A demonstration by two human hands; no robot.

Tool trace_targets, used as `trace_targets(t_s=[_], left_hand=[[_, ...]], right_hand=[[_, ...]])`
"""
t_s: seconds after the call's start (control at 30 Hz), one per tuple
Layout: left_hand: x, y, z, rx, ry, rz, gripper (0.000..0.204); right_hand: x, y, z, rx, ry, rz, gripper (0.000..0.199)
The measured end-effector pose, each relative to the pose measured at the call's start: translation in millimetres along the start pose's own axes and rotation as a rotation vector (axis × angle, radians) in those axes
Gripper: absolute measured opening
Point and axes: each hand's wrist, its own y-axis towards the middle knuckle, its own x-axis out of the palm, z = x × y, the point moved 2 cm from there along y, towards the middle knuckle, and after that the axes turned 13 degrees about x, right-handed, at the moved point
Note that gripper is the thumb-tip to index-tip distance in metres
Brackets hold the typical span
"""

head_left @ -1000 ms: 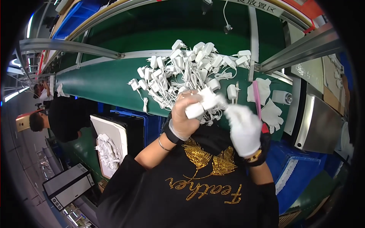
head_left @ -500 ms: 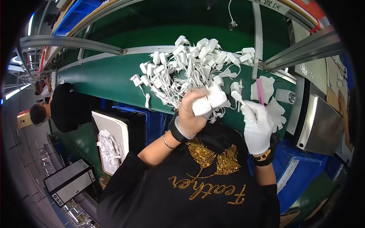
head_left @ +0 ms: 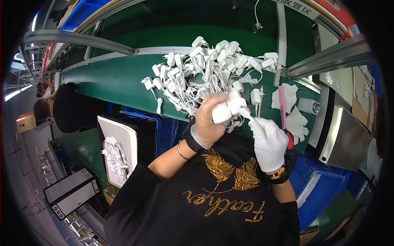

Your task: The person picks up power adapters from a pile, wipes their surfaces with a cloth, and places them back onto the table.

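My left hand (head_left: 210, 123), in a thin see-through glove, is closed around a cluster of white power adapters (head_left: 230, 107) held above the bench. My right hand (head_left: 269, 143), in a white cloth glove, pinches a slim white tool (head_left: 247, 115) whose tip meets the adapters; its exact kind is unclear. Beyond both hands lies a heap of white power adapters (head_left: 197, 67) with bundled cords. One single white adapter (head_left: 256, 96) rests apart, just past my right hand.
Right of the heap on the green bench (head_left: 111, 92) lie a pink strip (head_left: 282, 105), white gloves (head_left: 296, 123) and a white cylinder (head_left: 308, 105). At my left, a tray (head_left: 132, 152) holds more white cords. A person (head_left: 72, 108) in black sits farther left. Blue bins (head_left: 320, 192) stand lower right.
My right hand has moved left and slightly down, bringing the tool's tip against the held adapters. The left hand has shifted slightly right. A red object now shows beside the right glove.
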Motion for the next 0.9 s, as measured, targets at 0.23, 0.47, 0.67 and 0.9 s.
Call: trace_targets(t_s=[0.23, 0.47, 0.67, 0.9], left_hand=[[3, 0, 3, 0.031, 0.073, -0.014, 0.059], [2, -9, -6, 0.043, -0.03, 0.018, 0.057], [9, -8, -4, 0.024, -0.11, 0.045, 0.057], [3, -17, -11, -0.096, -0.099, -0.098, 0.063]], right_hand=[[-3, 0, -3, -0.085, -0.118, -0.027, 0.01], [-6, 2, -2, -0.133, -0.218, -0.065, 0.009], [-4, -4, -16, -0.088, -0.081, -0.159, 0.01], [-7, 6, 22, -0.085, -0.199, -0.015, 0.011]])
